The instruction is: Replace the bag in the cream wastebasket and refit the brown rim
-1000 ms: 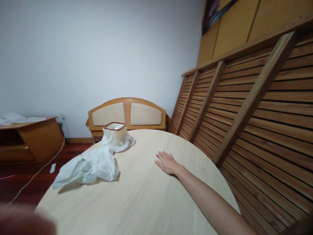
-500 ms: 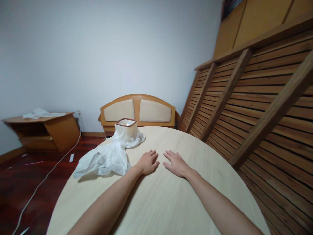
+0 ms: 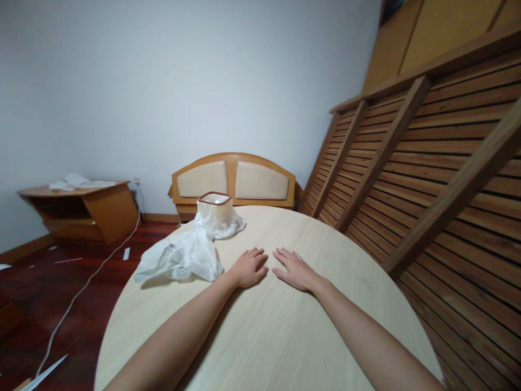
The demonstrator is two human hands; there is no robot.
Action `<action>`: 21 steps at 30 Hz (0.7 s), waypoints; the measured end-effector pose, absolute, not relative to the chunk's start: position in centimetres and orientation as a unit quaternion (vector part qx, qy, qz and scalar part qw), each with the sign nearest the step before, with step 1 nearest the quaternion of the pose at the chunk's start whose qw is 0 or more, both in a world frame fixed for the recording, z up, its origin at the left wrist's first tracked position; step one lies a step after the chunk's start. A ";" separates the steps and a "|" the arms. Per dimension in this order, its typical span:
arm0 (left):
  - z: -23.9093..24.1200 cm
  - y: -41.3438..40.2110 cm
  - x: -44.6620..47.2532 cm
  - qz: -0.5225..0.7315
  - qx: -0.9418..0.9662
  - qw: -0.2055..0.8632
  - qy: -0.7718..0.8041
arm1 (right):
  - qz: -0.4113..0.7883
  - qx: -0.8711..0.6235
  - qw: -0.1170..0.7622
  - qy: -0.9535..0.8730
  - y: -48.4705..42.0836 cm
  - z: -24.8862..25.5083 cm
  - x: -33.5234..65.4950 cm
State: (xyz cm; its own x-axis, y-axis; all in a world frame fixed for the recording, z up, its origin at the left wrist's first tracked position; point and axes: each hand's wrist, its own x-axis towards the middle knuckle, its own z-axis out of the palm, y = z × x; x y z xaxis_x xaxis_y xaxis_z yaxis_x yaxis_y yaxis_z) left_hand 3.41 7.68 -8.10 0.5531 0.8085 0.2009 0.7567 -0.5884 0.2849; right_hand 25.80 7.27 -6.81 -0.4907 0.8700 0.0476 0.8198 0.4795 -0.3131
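My left hand (image 3: pixel 249 267) lies flat and open on the round light-wood table (image 3: pixel 285 336), fingers stretched forward. Right beside it, my right hand (image 3: pixel 293 268) also rests flat and open, holding nothing. Just left of my left hand lies a crumpled white plastic bag (image 3: pixel 179 258). It trails from a small bin with a red-brown rim (image 3: pixel 214 203), lined with white plastic, standing at the table's far edge.
A slatted wooden frame (image 3: pixel 427 163) leans along the right side, close to the table. A headboard (image 3: pixel 234 182) stands against the far wall. A low wooden cabinet (image 3: pixel 87 212) sits at the left, and a white cable (image 3: pixel 81 290) runs over the dark red floor.
My left hand has come into view and settled flat on the table beside my right hand. The view has shifted to the left; the bag and bin have not moved.
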 end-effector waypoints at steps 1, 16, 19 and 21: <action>-8.1 7.6 3.4 0.155 0.877 0.083 0.447 | 0.124 -0.496 0.099 -0.853 7.2 -6.8 25.8; -8.0 7.3 3.4 0.151 0.884 0.074 0.437 | 0.126 -0.490 0.101 -0.857 6.9 -6.8 26.0; -8.1 7.4 3.4 0.149 0.884 0.074 0.437 | 0.124 -0.489 0.102 -0.857 6.9 -6.9 26.0; -8.1 7.5 3.4 0.149 0.884 0.074 0.438 | 0.123 -0.489 0.100 -0.858 6.9 -6.8 26.0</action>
